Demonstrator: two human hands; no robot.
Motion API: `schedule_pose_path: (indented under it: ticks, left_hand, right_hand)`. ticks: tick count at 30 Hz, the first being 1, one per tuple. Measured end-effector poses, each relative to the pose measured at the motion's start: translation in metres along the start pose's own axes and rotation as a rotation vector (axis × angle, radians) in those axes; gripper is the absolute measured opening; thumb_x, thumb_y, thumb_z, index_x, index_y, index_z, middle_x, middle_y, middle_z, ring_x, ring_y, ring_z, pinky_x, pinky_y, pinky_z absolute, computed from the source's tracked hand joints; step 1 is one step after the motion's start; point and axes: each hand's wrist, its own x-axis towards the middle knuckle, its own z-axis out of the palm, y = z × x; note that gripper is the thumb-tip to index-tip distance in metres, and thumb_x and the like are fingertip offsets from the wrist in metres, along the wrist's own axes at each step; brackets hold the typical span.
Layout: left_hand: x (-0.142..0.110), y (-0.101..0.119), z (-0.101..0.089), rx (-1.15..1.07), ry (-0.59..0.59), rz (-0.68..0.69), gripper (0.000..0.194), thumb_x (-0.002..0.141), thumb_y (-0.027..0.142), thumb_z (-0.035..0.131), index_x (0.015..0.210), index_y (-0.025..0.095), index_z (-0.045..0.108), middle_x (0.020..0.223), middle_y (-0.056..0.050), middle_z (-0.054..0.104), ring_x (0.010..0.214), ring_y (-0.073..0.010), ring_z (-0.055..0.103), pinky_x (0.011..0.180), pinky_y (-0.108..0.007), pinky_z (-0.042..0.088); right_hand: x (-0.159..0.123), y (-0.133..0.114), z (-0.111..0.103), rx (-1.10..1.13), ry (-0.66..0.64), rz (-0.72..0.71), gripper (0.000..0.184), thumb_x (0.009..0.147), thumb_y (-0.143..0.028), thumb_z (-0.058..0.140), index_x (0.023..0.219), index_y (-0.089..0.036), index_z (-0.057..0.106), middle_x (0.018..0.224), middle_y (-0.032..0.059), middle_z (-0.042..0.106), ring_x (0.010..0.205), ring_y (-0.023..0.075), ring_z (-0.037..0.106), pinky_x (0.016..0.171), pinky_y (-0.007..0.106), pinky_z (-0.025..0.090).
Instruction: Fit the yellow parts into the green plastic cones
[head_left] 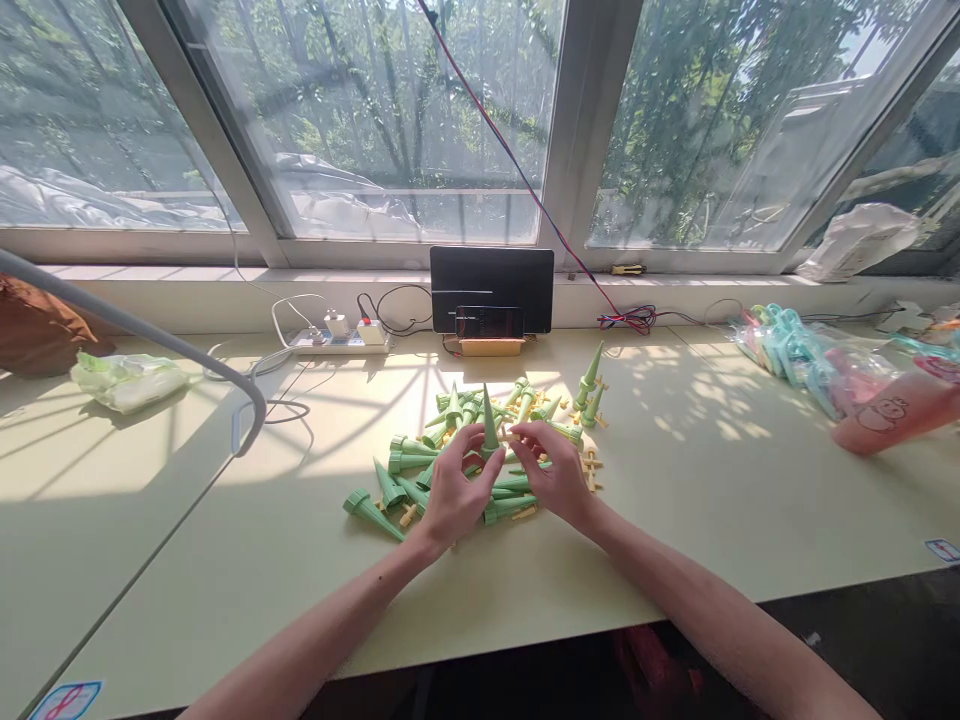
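Note:
My left hand (456,490) is closed around the wide base of a green watering spike (488,418), whose point stands up. Beside it, my right hand (561,485) pinches a small yellow valve piece (507,437) against or close to the spike's side; contact is too small to make out. Under and around both hands lies a heap of loose green spikes (367,510), most on their sides. Small yellow valve pieces (409,516) are scattered among them. Behind my right hand, a few spikes with yellow pieces (592,372) stand upright.
At the back, a black tablet (491,285) and a phone (490,322) lean by the window. A power strip (341,340) with cables and a green-white packet (129,380) are left, near a grey curved tube (251,400). Bagged turquoise items (791,345) and a pink pouch (896,410) lie right.

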Motion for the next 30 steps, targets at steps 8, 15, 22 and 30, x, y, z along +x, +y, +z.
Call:
schedule_pose_path:
  ticks: [8,15,22,30]
  left_hand:
    - [0.0002,0.0002,0.0006,-0.013,-0.001,0.015,0.027,0.087,0.034,0.063,0.110,0.020,0.058,0.098,-0.006,0.068,0.096,-0.0203,0.066,0.080,-0.034,0.060]
    - [0.0003,-0.0034,0.0011,0.008,0.007,0.044,0.025,0.088,0.031,0.062,0.110,0.020,0.058,0.095,-0.006,0.067,0.091,-0.0180,0.066,0.076,-0.030,0.059]
    - [0.0001,-0.0048,0.0009,0.034,0.005,0.063,0.024,0.088,0.030,0.062,0.110,0.021,0.057,0.098,-0.005,0.067,0.092,-0.0172,0.064,0.076,-0.029,0.058]
    - [-0.0007,-0.0036,-0.0002,0.091,-0.010,0.084,0.024,0.088,0.028,0.062,0.110,0.020,0.057,0.097,-0.004,0.067,0.090,-0.0161,0.063,0.075,-0.028,0.057]
  right_hand:
    - [-0.0010,0.0030,0.0020,0.007,-0.016,0.021,0.013,0.095,-0.026,0.052,0.101,-0.020,0.062,0.087,0.0041,0.067,0.066,0.0127,0.061,0.056,0.025,0.054]
    - [-0.0016,0.0027,0.0019,0.026,-0.041,0.052,0.012,0.095,-0.026,0.052,0.099,-0.020,0.061,0.082,0.0029,0.068,0.064,0.0122,0.060,0.057,0.024,0.053]
    - [-0.0012,0.0029,0.0017,0.013,-0.041,0.066,0.013,0.095,-0.027,0.052,0.094,-0.019,0.061,0.077,0.0015,0.067,0.059,0.0109,0.057,0.055,0.022,0.049]
    - [-0.0004,0.0035,0.0003,-0.007,-0.035,0.077,0.023,0.095,-0.029,0.051,0.079,-0.017,0.062,0.060,-0.0020,0.055,0.051,0.0092,0.045,0.051,0.022,0.038]
